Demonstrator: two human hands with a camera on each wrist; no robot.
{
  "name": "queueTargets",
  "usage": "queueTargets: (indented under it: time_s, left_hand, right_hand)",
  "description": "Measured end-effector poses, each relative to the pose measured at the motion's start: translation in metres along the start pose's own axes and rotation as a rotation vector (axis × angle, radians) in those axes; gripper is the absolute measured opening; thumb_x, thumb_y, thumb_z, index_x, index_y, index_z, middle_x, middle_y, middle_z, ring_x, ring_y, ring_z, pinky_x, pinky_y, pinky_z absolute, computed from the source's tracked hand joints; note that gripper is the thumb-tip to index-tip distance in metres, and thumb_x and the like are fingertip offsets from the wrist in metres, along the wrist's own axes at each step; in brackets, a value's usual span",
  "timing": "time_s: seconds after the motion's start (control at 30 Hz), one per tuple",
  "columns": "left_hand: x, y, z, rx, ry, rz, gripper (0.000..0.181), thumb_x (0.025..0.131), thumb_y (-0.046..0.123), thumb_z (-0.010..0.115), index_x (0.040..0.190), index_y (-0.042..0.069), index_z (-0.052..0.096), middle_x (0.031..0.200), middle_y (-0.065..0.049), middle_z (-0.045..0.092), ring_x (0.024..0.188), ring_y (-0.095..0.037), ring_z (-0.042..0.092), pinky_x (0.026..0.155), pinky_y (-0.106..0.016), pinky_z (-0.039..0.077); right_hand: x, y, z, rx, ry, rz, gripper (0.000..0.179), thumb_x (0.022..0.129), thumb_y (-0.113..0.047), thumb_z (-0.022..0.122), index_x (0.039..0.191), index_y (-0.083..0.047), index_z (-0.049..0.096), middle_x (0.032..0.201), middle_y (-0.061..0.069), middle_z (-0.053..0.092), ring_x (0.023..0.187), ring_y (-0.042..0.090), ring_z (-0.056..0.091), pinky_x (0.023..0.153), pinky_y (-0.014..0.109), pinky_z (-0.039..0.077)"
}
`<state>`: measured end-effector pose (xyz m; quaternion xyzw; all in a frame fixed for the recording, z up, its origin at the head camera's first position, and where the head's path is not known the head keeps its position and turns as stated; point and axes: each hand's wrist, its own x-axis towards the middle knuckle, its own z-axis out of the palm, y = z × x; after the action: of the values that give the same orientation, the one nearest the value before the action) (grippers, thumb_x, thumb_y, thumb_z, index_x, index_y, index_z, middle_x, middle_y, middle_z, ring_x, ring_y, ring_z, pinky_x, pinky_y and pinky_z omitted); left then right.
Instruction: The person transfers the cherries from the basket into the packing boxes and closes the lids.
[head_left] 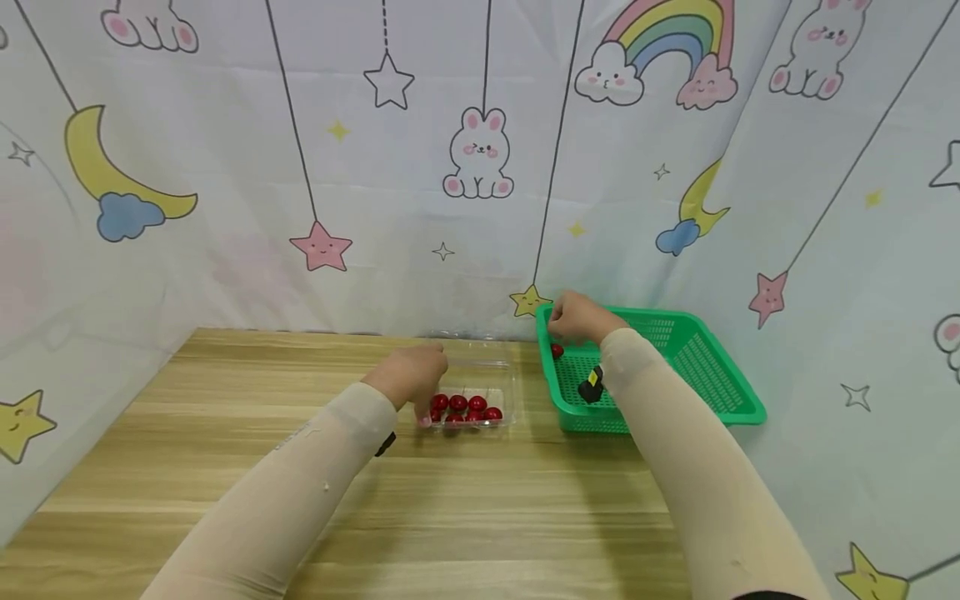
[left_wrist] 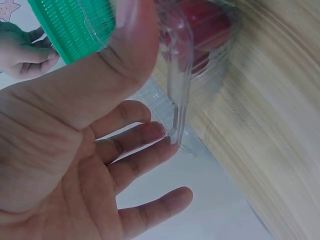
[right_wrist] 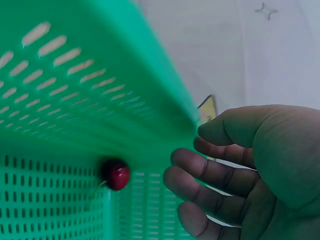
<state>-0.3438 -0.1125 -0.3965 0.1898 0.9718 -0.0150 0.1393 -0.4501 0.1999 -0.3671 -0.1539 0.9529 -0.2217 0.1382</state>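
My left hand [head_left: 408, 377] holds the left side of a clear plastic box [head_left: 491, 364], its lid raised at the back. In the left wrist view, the thumb overlaps the box wall and fingertips touch the rim [left_wrist: 179, 100]. Several red cherries [head_left: 458, 403] lie in the box. Over the left back corner of a green basket [head_left: 723, 367] is my right hand [head_left: 581, 319], fingers loosely bent and holding nothing. Below it, a single cherry [right_wrist: 116, 175] with a thin stem lies inside the basket's corner.
Both containers stand near the back of a wood-grain table [head_left: 480, 517], the basket to the right of the box. Behind rises a white curtain [head_left: 420, 200] printed with rabbits, stars and moons, which also closes off both sides.
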Motion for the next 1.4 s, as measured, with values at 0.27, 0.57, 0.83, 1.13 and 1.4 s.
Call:
queueTargets:
  time_s: [0.27,0.57,0.83,1.13,1.4]
  left_hand:
    - [0.002,0.001,-0.001,0.027,0.002,0.004,0.063,0.075,0.026,0.11,0.127,0.005,0.08,0.166,-0.017,0.058,0.138,-0.035,0.07,0.11,-0.053,0.066]
    - [0.002,-0.001,-0.004,0.041,0.008,0.006,0.066,0.076,0.026,0.11,0.131,0.005,0.079,0.171,-0.018,0.055,0.143,-0.036,0.068,0.112,-0.052,0.065]
    - [0.004,-0.002,-0.005,0.019,-0.004,-0.002,0.061,0.077,0.024,0.109,0.128,0.006,0.08,0.178,-0.019,0.047,0.151,-0.038,0.063,0.116,-0.052,0.063]
    - [0.002,-0.002,-0.002,0.021,-0.001,0.012,0.069,0.076,0.026,0.11,0.133,0.004,0.078,0.174,-0.019,0.051,0.146,-0.038,0.067,0.114,-0.052,0.064]
    - [0.005,-0.004,-0.001,0.013,-0.007,0.013,0.067,0.075,0.026,0.11,0.13,0.005,0.079,0.17,-0.019,0.054,0.142,-0.038,0.069,0.113,-0.053,0.064]
  right_hand:
    - [0.007,0.019,0.003,-0.105,-0.081,0.099,0.026,0.116,-0.017,0.057,0.116,-0.001,0.078,0.114,0.017,0.072,0.089,0.029,0.069,0.079,0.041,0.064]
    - [0.019,0.029,0.011,-0.12,-0.198,0.17,0.057,0.115,-0.026,0.07,0.166,-0.006,0.057,0.186,0.024,0.031,0.158,0.049,0.053,0.106,0.057,0.067]
    - [0.023,0.027,0.021,-0.081,-0.177,0.155,0.051,0.115,-0.017,0.067,0.161,0.003,0.059,0.172,0.028,0.052,0.147,0.047,0.064,0.106,0.055,0.068]
    - [0.027,0.029,0.034,-0.136,-0.157,0.129,0.027,0.109,-0.004,0.073,0.134,0.002,0.08,0.132,0.022,0.081,0.108,0.033,0.082,0.085,0.04,0.072]
    - [0.017,0.02,0.023,-0.144,-0.125,0.105,0.028,0.111,-0.011,0.071,0.135,0.0,0.08,0.121,0.017,0.083,0.1,0.026,0.081,0.091,0.046,0.072]
